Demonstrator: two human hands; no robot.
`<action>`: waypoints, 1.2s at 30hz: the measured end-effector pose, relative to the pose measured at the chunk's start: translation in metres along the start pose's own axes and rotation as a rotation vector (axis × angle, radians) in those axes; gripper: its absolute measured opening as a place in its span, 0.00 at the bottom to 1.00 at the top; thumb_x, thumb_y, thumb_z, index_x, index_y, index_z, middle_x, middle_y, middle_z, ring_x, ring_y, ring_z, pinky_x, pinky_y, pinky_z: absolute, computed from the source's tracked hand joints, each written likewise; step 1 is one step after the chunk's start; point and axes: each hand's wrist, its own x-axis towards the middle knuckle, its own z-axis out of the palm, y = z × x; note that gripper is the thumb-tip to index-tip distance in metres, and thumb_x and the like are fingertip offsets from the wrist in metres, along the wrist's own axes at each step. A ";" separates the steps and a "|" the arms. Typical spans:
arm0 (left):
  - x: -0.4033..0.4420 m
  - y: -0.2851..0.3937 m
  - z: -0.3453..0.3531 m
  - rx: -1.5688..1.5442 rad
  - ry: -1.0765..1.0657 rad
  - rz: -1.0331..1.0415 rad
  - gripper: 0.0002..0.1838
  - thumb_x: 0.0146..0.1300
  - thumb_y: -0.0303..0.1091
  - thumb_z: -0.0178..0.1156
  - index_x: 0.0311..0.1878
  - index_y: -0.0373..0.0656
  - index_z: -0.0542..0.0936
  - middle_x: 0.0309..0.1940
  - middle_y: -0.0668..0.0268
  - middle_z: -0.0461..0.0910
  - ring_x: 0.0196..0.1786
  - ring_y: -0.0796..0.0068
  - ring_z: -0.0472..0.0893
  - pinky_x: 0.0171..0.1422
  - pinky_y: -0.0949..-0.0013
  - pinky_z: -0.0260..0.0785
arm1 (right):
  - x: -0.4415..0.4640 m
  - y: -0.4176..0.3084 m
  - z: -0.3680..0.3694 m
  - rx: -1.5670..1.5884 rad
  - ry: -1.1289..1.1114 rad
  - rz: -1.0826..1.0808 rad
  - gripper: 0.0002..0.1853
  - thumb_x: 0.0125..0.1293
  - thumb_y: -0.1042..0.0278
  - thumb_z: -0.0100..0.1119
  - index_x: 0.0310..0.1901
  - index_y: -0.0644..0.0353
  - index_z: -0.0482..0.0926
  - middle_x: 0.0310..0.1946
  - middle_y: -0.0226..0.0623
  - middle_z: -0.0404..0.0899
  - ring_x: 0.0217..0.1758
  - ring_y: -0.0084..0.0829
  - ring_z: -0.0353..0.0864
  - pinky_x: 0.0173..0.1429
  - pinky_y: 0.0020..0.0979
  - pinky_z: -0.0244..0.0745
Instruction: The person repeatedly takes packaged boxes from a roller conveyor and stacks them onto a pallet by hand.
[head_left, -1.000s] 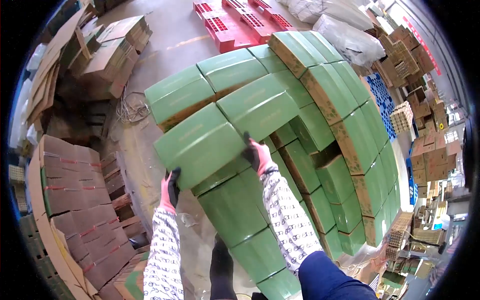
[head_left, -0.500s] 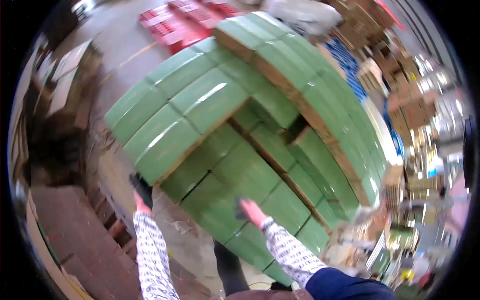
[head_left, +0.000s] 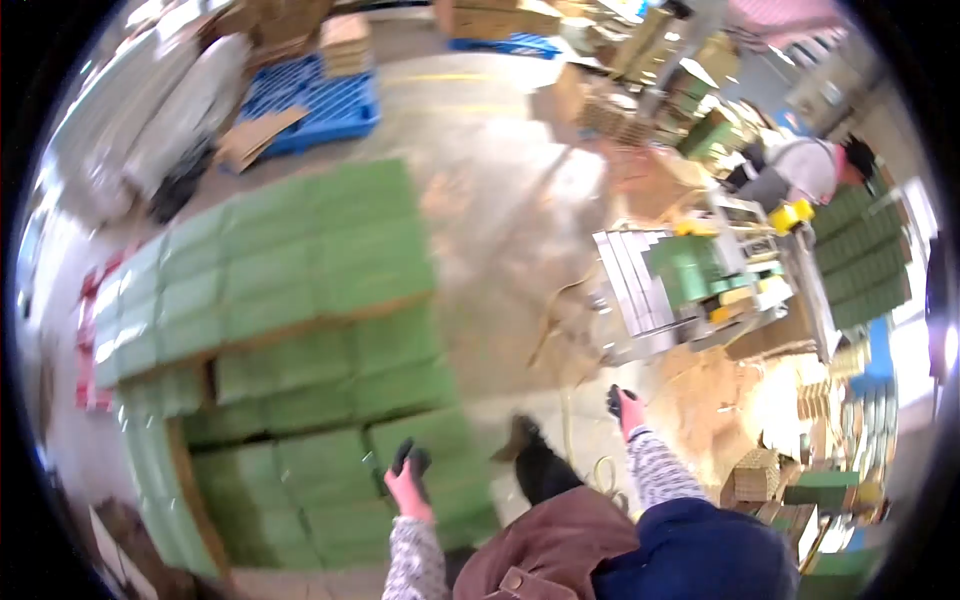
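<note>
The stack of glossy green cardboard cartons [head_left: 290, 375] lay to the left and ahead of the wearer. The left hand [head_left: 408, 480], in a pink-and-black glove, was positioned over the stack's near right portion, fingers loosely parted; contact could not be determined. The similarly gloved right hand [head_left: 627, 408] was well apart from it and the cartons, fingers loosely parted, above the pale concrete floor [head_left: 490, 250].

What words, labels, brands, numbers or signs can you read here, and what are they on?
None can be read.
Green boxes: blurred; no print legible.
Patterned sleeves: dark marks, too blurred to read.
Equipment on the right: too small and blurred to make out any lettering.
</note>
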 end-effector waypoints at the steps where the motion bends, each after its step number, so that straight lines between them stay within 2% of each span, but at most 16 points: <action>1: 0.003 -0.014 0.047 -0.003 -0.061 -0.028 0.14 0.61 0.26 0.55 0.50 0.34 0.76 0.31 0.62 0.80 0.30 0.75 0.78 0.35 0.71 0.73 | 0.030 -0.020 -0.016 0.161 0.017 0.021 0.12 0.62 0.65 0.57 0.42 0.64 0.78 0.32 0.40 0.81 0.30 0.29 0.81 0.34 0.29 0.78; 6: 0.026 -0.103 0.256 0.431 -0.302 -0.231 0.13 0.61 0.38 0.59 0.45 0.41 0.80 0.23 0.68 0.77 0.26 0.79 0.76 0.35 0.73 0.71 | 0.142 -0.111 -0.118 0.267 0.175 -0.087 0.13 0.65 0.63 0.53 0.42 0.66 0.77 0.36 0.41 0.81 0.33 0.29 0.81 0.40 0.30 0.78; 11: 0.041 -0.185 0.414 0.407 -0.636 -0.373 0.31 0.64 0.37 0.56 0.69 0.49 0.58 0.59 0.60 0.69 0.54 0.67 0.73 0.56 0.65 0.68 | 0.204 -0.185 -0.209 0.431 -0.006 0.004 0.22 0.67 0.47 0.45 0.54 0.54 0.72 0.47 0.38 0.77 0.44 0.34 0.78 0.49 0.36 0.75; 13: 0.041 -0.205 0.450 0.374 -0.665 -0.349 0.33 0.64 0.39 0.56 0.69 0.49 0.56 0.59 0.62 0.69 0.57 0.71 0.72 0.56 0.69 0.68 | 0.221 -0.209 -0.210 0.504 -0.080 0.140 0.25 0.65 0.42 0.47 0.57 0.47 0.69 0.48 0.37 0.76 0.46 0.36 0.77 0.49 0.37 0.74; 14: 0.057 -0.224 0.457 0.423 -0.664 -0.316 0.33 0.64 0.41 0.55 0.69 0.48 0.55 0.58 0.64 0.69 0.55 0.74 0.72 0.53 0.71 0.68 | 0.249 -0.206 -0.210 0.533 -0.310 0.025 0.25 0.62 0.39 0.49 0.54 0.46 0.70 0.46 0.37 0.76 0.47 0.37 0.76 0.50 0.39 0.73; 17: 0.060 -0.217 0.487 0.627 -0.703 -0.220 0.35 0.61 0.43 0.58 0.67 0.40 0.56 0.52 0.62 0.73 0.50 0.75 0.73 0.48 0.73 0.67 | 0.300 -0.213 -0.188 0.637 -0.348 0.336 0.35 0.52 0.37 0.60 0.55 0.51 0.69 0.52 0.43 0.72 0.55 0.45 0.70 0.60 0.47 0.66; 18: 0.064 -0.219 0.490 0.571 -0.707 -0.230 0.36 0.59 0.41 0.60 0.65 0.36 0.57 0.51 0.60 0.74 0.49 0.73 0.73 0.49 0.72 0.67 | 0.270 -0.249 -0.157 0.773 -0.180 0.663 0.35 0.48 0.39 0.65 0.54 0.52 0.70 0.53 0.43 0.71 0.57 0.45 0.68 0.63 0.49 0.63; 20: 0.036 -0.193 0.501 0.505 -0.617 -0.052 0.39 0.53 0.34 0.66 0.65 0.33 0.57 0.52 0.55 0.73 0.51 0.69 0.74 0.58 0.69 0.66 | 0.295 -0.223 -0.155 0.659 -0.258 0.586 0.37 0.45 0.39 0.68 0.55 0.49 0.70 0.55 0.35 0.70 0.57 0.41 0.67 0.63 0.47 0.63; 21: 0.048 -0.205 0.492 0.591 -0.548 0.110 0.39 0.52 0.35 0.67 0.64 0.33 0.58 0.53 0.54 0.73 0.53 0.68 0.74 0.57 0.69 0.67 | 0.293 -0.221 -0.150 0.515 -0.166 0.624 0.34 0.47 0.40 0.67 0.54 0.46 0.71 0.54 0.33 0.70 0.56 0.39 0.68 0.61 0.46 0.65; 24: 0.053 -0.181 0.464 0.372 -0.573 -0.076 0.40 0.49 0.36 0.69 0.62 0.33 0.61 0.54 0.54 0.72 0.55 0.67 0.73 0.59 0.68 0.67 | 0.257 -0.217 -0.111 0.517 -0.218 0.581 0.25 0.57 0.42 0.58 0.53 0.45 0.73 0.52 0.31 0.73 0.54 0.37 0.69 0.59 0.43 0.67; 26: 0.056 -0.175 0.448 0.402 -0.512 0.050 0.40 0.47 0.37 0.70 0.61 0.34 0.62 0.54 0.55 0.73 0.55 0.66 0.73 0.60 0.66 0.66 | 0.246 -0.203 -0.099 0.449 -0.417 0.307 0.28 0.60 0.40 0.53 0.57 0.46 0.71 0.56 0.32 0.71 0.57 0.37 0.68 0.61 0.43 0.65; 28: 0.034 -0.141 0.430 0.560 -0.433 0.015 0.41 0.46 0.37 0.71 0.62 0.34 0.63 0.55 0.55 0.72 0.56 0.65 0.73 0.61 0.65 0.65 | 0.235 -0.187 -0.085 0.226 -0.133 -0.114 0.32 0.60 0.39 0.52 0.60 0.51 0.68 0.58 0.33 0.68 0.61 0.41 0.64 0.65 0.43 0.61; 30: 0.023 -0.135 0.373 0.271 -0.440 -0.003 0.43 0.47 0.39 0.71 0.64 0.35 0.61 0.56 0.56 0.72 0.57 0.66 0.72 0.62 0.65 0.63 | 0.161 -0.194 -0.049 0.404 -0.359 0.202 0.29 0.63 0.41 0.49 0.60 0.51 0.68 0.60 0.32 0.68 0.60 0.36 0.67 0.64 0.42 0.62; 32: 0.006 -0.140 0.236 0.347 -0.275 0.110 0.44 0.48 0.40 0.70 0.66 0.38 0.59 0.56 0.58 0.72 0.55 0.69 0.72 0.61 0.67 0.63 | 0.094 -0.156 -0.015 0.300 -0.601 0.160 0.29 0.63 0.41 0.49 0.60 0.51 0.68 0.60 0.32 0.68 0.60 0.35 0.66 0.64 0.40 0.63; 35: -0.091 -0.038 0.077 0.135 -0.098 -0.270 0.40 0.54 0.36 0.66 0.67 0.39 0.57 0.54 0.60 0.73 0.52 0.71 0.74 0.59 0.68 0.66 | -0.023 -0.097 0.058 0.214 -0.945 0.248 0.25 0.64 0.52 0.53 0.60 0.53 0.68 0.58 0.31 0.70 0.59 0.32 0.68 0.64 0.38 0.61; 36: -0.094 -0.071 0.008 -0.037 -0.055 -0.062 0.38 0.55 0.34 0.64 0.66 0.37 0.58 0.53 0.60 0.73 0.51 0.71 0.75 0.57 0.67 0.68 | -0.065 -0.074 0.086 0.125 -0.802 0.187 0.23 0.64 0.55 0.52 0.60 0.53 0.69 0.58 0.32 0.70 0.59 0.31 0.67 0.63 0.36 0.61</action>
